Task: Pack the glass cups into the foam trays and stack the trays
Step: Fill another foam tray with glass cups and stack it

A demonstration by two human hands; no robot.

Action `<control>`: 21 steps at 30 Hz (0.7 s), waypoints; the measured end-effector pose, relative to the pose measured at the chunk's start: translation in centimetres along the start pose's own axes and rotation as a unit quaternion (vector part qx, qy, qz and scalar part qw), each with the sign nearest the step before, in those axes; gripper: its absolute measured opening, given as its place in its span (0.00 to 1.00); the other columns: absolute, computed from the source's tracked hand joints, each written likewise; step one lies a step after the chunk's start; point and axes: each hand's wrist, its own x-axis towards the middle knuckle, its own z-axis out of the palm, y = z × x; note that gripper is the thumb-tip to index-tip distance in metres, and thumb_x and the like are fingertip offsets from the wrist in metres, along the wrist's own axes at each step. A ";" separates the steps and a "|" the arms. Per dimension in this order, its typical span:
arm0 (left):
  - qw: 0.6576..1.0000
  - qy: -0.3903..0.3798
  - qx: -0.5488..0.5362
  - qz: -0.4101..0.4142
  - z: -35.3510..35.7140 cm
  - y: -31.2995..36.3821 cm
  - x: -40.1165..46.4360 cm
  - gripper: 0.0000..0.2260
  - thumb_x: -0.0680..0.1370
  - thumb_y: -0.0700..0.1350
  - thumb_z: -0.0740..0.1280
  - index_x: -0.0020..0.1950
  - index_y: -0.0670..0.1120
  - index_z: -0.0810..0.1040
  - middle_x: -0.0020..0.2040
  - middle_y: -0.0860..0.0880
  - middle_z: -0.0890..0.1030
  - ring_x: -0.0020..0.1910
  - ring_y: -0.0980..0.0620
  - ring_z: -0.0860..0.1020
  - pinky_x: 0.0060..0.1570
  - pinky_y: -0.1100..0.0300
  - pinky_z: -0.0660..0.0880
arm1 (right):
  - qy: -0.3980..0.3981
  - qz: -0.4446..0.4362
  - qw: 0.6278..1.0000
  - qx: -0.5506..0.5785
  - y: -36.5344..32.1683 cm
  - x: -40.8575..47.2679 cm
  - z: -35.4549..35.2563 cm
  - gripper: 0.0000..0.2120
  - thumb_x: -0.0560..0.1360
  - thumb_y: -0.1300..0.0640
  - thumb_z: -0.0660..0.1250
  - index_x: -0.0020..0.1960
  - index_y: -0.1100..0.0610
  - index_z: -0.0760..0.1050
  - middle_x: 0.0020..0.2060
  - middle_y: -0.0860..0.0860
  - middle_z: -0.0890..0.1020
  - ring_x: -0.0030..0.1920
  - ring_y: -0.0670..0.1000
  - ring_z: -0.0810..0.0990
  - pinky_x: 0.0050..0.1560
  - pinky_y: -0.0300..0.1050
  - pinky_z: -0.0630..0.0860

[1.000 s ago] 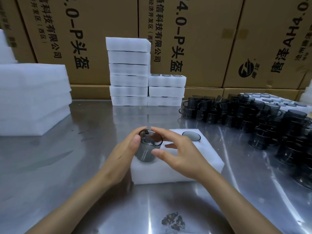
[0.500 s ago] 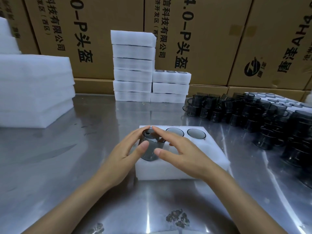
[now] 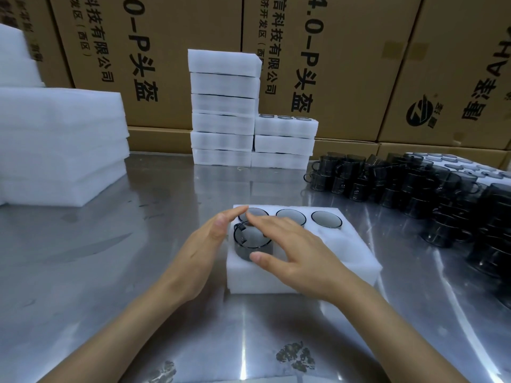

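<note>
Both hands bracket a smoky glass cup (image 3: 250,244) half-sunk in the front-left pocket of a foam tray (image 3: 331,261), left hand (image 3: 204,244) flat-fingered beside it, right hand (image 3: 290,244) reaching over the rim with fingers extended, hiding the cup's right side.

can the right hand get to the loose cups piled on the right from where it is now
Probably yes. The right hand rests on the glass cup in the foam tray, and only bare table lies between the tray and the pile of cups.
</note>
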 end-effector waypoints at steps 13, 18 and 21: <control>0.998 0.015 0.060 0.029 -0.5 0.1 -0.5 0.23 0.78 0.62 0.47 0.67 0.59 0.72 0.66 0.65 0.73 0.68 0.64 0.67 0.63 0.75 0.60 | 0.041 0.012 0.997 0.063 0.1 -0.4 -0.3 0.28 0.77 0.40 0.59 0.74 0.37 0.55 0.62 0.21 0.59 0.64 0.27 0.57 0.62 0.29 0.57; 0.991 0.013 0.113 0.072 -1.0 0.7 -1.0 0.21 0.80 0.58 0.47 0.68 0.57 0.71 0.66 0.64 0.73 0.69 0.62 0.68 0.65 0.70 0.61 | 0.122 -0.014 0.992 0.010 0.2 -1.3 -0.4 0.27 0.76 0.45 0.56 0.74 0.45 0.59 0.67 0.32 0.63 0.66 0.27 0.56 0.67 0.26 0.50; 0.973 0.006 0.207 0.100 -1.2 1.0 -1.4 0.21 0.80 0.56 0.47 0.66 0.57 0.74 0.65 0.64 0.74 0.67 0.63 0.70 0.68 0.62 0.61 | 0.082 -0.029 0.995 -0.050 -0.4 -1.4 0.1 0.28 0.76 0.45 0.54 0.75 0.47 0.57 0.70 0.33 0.58 0.69 0.27 0.50 0.72 0.34 0.45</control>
